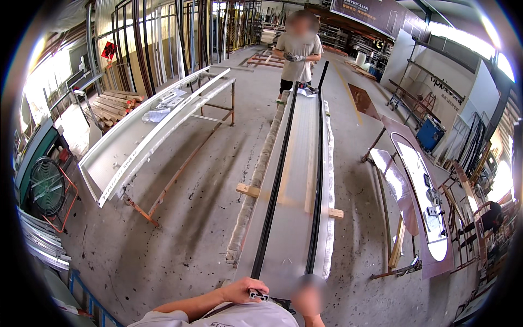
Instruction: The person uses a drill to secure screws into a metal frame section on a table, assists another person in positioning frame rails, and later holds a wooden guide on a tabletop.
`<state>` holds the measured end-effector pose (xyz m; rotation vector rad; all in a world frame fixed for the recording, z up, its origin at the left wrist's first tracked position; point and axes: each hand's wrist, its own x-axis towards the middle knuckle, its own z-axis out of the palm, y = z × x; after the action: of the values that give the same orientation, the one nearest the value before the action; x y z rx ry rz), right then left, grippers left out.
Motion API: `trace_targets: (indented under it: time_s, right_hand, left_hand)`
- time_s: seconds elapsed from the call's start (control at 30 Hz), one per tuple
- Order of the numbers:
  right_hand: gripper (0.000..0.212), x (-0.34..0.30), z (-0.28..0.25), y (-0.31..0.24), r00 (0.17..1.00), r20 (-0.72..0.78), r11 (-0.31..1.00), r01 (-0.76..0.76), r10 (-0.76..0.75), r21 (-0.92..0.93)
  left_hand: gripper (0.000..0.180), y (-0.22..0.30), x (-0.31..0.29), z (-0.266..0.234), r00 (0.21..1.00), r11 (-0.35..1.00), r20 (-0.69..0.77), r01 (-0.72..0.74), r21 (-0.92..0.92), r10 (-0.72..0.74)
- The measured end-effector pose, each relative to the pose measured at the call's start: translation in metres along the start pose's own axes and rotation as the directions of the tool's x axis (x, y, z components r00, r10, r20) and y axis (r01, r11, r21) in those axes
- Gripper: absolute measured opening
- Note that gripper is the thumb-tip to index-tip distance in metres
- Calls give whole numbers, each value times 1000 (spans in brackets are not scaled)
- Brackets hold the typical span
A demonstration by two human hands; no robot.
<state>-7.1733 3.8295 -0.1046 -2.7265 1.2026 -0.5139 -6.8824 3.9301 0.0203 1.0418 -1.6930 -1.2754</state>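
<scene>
My left hand [245, 290] is closed around the end of a short black and silver metal profile [258, 295], held close to my body at the near end of the long panel. My right hand [308, 297] is just to the right, over the panel's near right corner; a blur hides its fingers. Ahead of me stretches the long pale panel [297, 174], with a black strip [277, 196] running down its left side and a second black strip [316, 218] down its right. Padded rails [256, 191] carry the panel from below.
A wooden block [248, 190] juts out left of the panel, another wooden block [335, 213] right. At the far end a person [298, 54] stands with hands together. A white frame [163, 117] lies on a rack at left; a brown door panel [419, 191] rests at right.
</scene>
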Motion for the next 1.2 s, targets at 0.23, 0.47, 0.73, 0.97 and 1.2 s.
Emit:
trace_targets:
  time_s: [0.23, 0.47, 0.73, 0.97, 1.2]
  right_hand:
    - [5, 11, -29, -19, 995, -49, 987, -81, 89, 141]
    - [5, -6, 5, 6, 996, 30, 994, -90, 89, 54]
    - [9, -10, 22, 7, 991, 29, 978, -137, 134, 158]
    - [16, -26, 28, 16, 975, 177, 990, -127, 135, -54]
    - [15, -35, 28, 3, 926, 270, 957, -218, 264, -191]
  left_hand:
    - [31, -3, -1, 2, 999, 998, -12, -40, -39, 40]
    - [34, -1, 3, 0, 998, 998, 6, -60, -32, 60]
    - [33, 1, -2, -4, 998, 997, 14, -67, -31, 67]
    - [31, -14, 9, 1, 997, 992, 23, -71, 105, 69]
    - [21, 2, 11, 7, 993, 995, -67, 98, -1, -98]
